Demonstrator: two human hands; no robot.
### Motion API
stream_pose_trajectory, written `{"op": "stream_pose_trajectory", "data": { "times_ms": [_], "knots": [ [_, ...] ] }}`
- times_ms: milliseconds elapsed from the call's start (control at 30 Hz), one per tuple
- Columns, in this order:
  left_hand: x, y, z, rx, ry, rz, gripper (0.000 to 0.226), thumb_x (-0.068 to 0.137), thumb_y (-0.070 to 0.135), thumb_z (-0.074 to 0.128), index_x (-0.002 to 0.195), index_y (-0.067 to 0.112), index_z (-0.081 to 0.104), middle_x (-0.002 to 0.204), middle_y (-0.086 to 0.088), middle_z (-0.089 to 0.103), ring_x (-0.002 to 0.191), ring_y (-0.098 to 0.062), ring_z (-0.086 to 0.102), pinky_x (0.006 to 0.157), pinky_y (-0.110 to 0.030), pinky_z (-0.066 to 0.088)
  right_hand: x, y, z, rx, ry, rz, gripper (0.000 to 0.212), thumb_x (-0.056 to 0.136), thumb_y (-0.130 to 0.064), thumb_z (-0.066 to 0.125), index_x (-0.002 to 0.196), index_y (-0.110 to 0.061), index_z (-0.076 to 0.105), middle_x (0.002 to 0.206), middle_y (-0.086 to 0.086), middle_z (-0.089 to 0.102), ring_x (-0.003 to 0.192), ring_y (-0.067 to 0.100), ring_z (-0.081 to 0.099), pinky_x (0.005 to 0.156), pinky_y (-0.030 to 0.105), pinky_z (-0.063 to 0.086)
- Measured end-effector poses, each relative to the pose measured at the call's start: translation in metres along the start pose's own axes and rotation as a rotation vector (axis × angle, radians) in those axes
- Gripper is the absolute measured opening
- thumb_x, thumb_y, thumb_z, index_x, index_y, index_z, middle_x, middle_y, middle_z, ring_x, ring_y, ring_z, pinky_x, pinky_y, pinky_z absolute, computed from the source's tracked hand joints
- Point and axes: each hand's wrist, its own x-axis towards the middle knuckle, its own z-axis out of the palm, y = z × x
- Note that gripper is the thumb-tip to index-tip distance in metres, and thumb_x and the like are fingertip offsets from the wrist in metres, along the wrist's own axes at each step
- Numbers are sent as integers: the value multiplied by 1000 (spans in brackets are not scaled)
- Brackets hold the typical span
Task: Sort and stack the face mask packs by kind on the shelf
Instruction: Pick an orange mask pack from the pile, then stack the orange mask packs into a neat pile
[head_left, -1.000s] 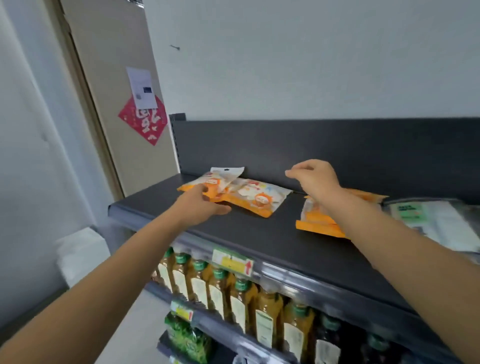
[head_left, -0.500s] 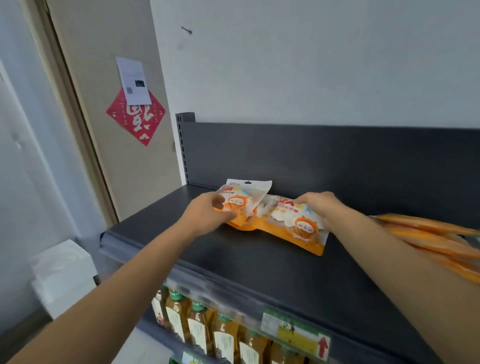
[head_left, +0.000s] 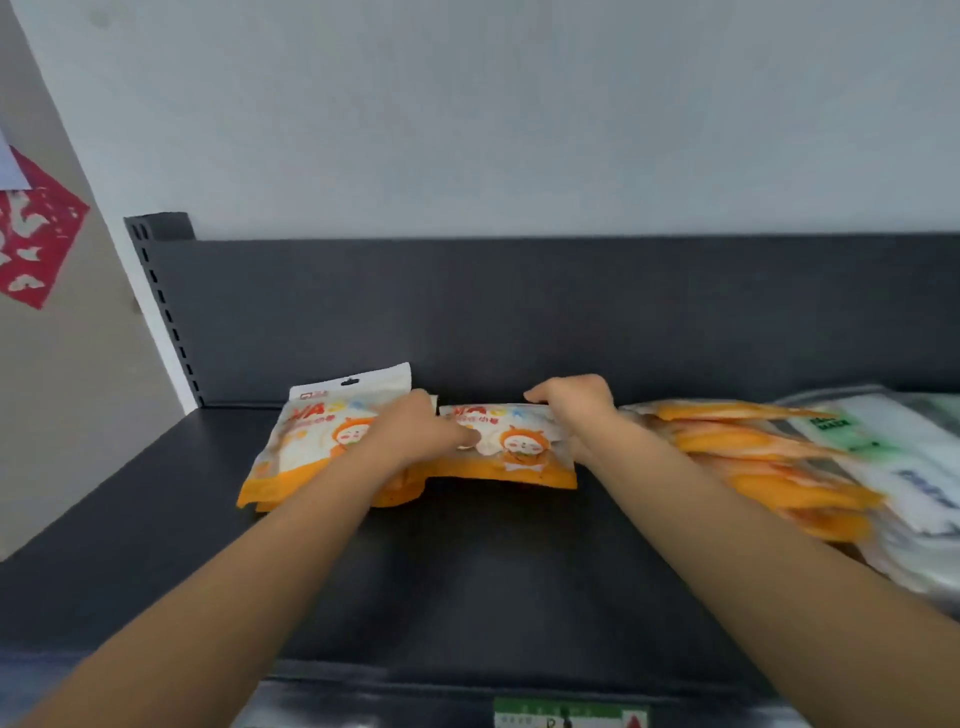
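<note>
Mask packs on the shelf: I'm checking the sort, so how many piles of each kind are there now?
Orange cartoon mask pack piles: 3, left, middle, right
Clear green-print mask pack piles: 1
Total: 4 piles; packs within each cannot be counted.

Pale grey-white wall (head_left: 519, 114) fills the upper half, evenly lit, no window in view. Below it a dark grey metal back panel (head_left: 519, 312) runs full width, with a slotted upright post (head_left: 163, 312) at its left end. Flat dark shelf (head_left: 130, 545) in front of the panel, with a price tag strip (head_left: 569, 714) on its front edge. Far left: beige door or panel (head_left: 78, 389) with a red paper-cut decoration (head_left: 36, 234) stuck on it.
</note>
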Motion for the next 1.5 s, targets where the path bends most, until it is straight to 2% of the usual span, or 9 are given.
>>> {"op": "stream_pose_trajectory", "data": {
  "times_ms": [133, 367, 533, 633, 767, 900, 1267, 1367, 1500],
  "knots": [
    [-1, 8, -20, -70, -7, 80, 52, 80, 46, 72, 115, 13, 53, 111, -7, 51, 91, -17, 53, 82, -33, 41, -28, -30, -18, -73, 47, -152, 62, 82, -15, 72, 137, -10, 44, 129, 8, 53, 110, 25, 52, 83, 32, 43],
    [-14, 57, -39, -296, -2, 293, 77, 77, 45, 75, 139, 9, 46, 137, -6, 52, 120, -24, 54, 99, -37, 46, -69, -72, -79, -127, 166, -273, 47, 82, -21, 73, 125, -8, 58, 136, 8, 53, 122, 26, 50, 92, 33, 43],
    [-23, 113, -12, -490, -97, 384, 32, 78, 37, 77, 93, 17, 57, 107, -1, 53, 96, -16, 55, 96, -40, 49, -62, -83, -148, -126, 186, -251, 49, 85, -26, 70, 129, -11, 55, 131, 6, 52, 124, 26, 46, 87, 34, 41],
    [-20, 143, 14, -526, -121, 347, 35, 79, 34, 77, 99, 9, 64, 101, -5, 62, 102, -23, 64, 91, -36, 54, -41, -75, -189, -172, 140, -166, 52, 84, -34, 68, 130, -15, 54, 135, 8, 51, 128, 34, 44, 100, 42, 45],
    [-7, 164, 54, -543, -197, 228, 35, 80, 35, 77, 100, 8, 66, 100, -5, 66, 96, -18, 63, 84, -31, 56, -4, -52, -222, -227, 52, -69, 46, 85, -40, 65, 124, -16, 57, 129, 9, 55, 120, 33, 48, 81, 39, 50],
    [2, 168, 85, -532, -221, 110, 58, 77, 44, 76, 119, 9, 57, 112, -5, 63, 99, -17, 60, 69, -27, 48, 34, -28, -238, -274, -57, -40, 49, 83, -41, 67, 124, -17, 58, 132, 8, 55, 125, 32, 47, 107, 45, 38],
    [1, 133, 53, -487, 14, 99, 38, 88, 53, 59, 94, 15, 57, 110, -2, 61, 100, -18, 56, 88, -32, 45, 29, -55, -228, -350, -27, -418, 49, 84, -42, 68, 123, -12, 63, 132, 4, 59, 128, 22, 48, 111, 44, 35],
    [2, 96, 21, -479, 93, 58, 47, 85, 53, 64, 106, 11, 64, 110, -2, 65, 97, -18, 60, 89, -33, 46, 1, -73, -184, -220, -44, -581, 16, 87, -30, 67, 100, -21, 68, 111, -5, 65, 116, 14, 54, 106, 37, 42],
    [3, 30, -23, -466, 159, -21, 54, 83, 47, 68, 119, 7, 63, 120, -6, 63, 113, -25, 57, 93, -37, 46, -28, -73, -98, -169, -257, -507, 23, 85, -28, 69, 104, -14, 68, 113, 5, 66, 110, 21, 60, 97, 37, 51]
  ]
}}
